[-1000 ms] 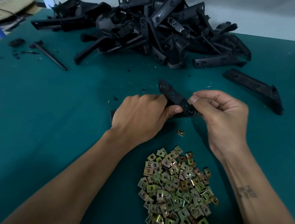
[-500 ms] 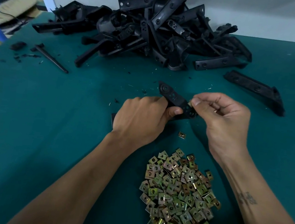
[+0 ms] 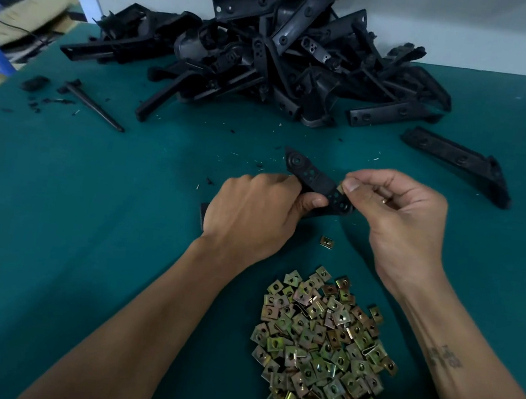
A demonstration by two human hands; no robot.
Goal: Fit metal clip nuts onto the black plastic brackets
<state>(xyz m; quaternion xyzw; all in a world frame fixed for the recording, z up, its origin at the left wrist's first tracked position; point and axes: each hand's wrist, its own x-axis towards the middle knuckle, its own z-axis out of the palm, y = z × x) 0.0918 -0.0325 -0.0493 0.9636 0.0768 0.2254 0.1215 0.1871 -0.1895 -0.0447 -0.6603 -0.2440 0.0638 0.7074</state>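
left hand (image 3: 253, 211) grips a bracket (image 3: 317, 182); right hand (image 3: 404, 215) pinches a nut (image 3: 341, 187) at its end. big piles of brackets (image 3: 271, 56) and nuts (image 3: 320, 350) remain.

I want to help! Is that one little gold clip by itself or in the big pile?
By itself. The single clip nut lies apart from the pile of clip nuts, on the green table.
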